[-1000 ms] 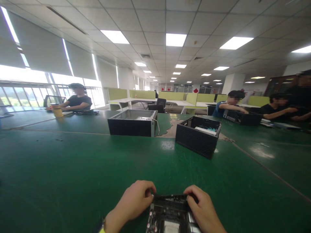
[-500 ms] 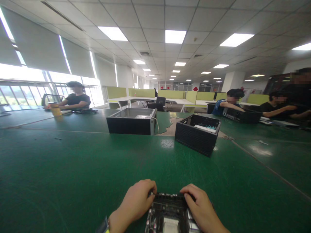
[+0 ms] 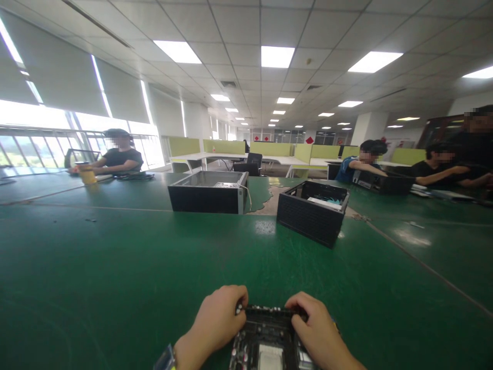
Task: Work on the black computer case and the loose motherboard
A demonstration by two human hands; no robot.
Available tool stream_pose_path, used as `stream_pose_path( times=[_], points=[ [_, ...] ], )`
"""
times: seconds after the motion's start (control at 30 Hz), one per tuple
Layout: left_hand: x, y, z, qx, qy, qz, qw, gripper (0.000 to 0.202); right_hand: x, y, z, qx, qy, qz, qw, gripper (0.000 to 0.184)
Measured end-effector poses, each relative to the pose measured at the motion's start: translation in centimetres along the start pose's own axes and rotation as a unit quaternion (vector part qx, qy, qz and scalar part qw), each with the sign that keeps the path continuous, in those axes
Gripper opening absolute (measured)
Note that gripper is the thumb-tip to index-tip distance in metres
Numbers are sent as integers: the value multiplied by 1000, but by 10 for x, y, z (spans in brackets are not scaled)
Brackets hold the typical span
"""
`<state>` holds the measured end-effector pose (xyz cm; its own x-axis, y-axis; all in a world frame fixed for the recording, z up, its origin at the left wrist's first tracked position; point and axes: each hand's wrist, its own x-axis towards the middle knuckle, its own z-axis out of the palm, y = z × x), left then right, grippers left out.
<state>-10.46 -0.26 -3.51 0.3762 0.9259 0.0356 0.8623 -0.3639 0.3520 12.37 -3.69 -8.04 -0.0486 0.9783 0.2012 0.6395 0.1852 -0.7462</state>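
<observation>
At the bottom edge of the head view lies a dark computer motherboard (image 3: 265, 334), its lower part cut off by the frame. A pale square shows in its middle, with small parts along its left side. My left hand (image 3: 223, 316) grips the far left corner, fingers curled over the edge and thumb on the near side. Across from it, my right hand (image 3: 314, 324) pinches the far right corner in the same way. A watch (image 3: 166, 358) is on my left wrist. The undersides of both grips are hidden.
Beyond my hands on the green table (image 3: 154, 262) stand two open computer cases, a wide one (image 3: 206, 199) and a black one (image 3: 310, 221). An amber cup (image 3: 88, 174) stands far left near a seated person. Several people sit or stand at the right, around another case (image 3: 383, 182).
Both hands keep their hold on the motherboard. My right thumb has shifted slightly down along its corner; the board itself has hardly moved.
</observation>
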Motion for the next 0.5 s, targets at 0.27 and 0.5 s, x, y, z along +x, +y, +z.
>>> stream_pose_path(
  times=[0.27, 0.5],
  points=[
    [0, 0, 4, 2, 0, 8, 1000, 19, 0, 3, 1, -4, -2, -7, 1000, 23],
    [-6, 27, 3, -22, 49, 90, 995, 18, 0, 3, 2, 1, 2, -8, 1000, 25]
  ],
)
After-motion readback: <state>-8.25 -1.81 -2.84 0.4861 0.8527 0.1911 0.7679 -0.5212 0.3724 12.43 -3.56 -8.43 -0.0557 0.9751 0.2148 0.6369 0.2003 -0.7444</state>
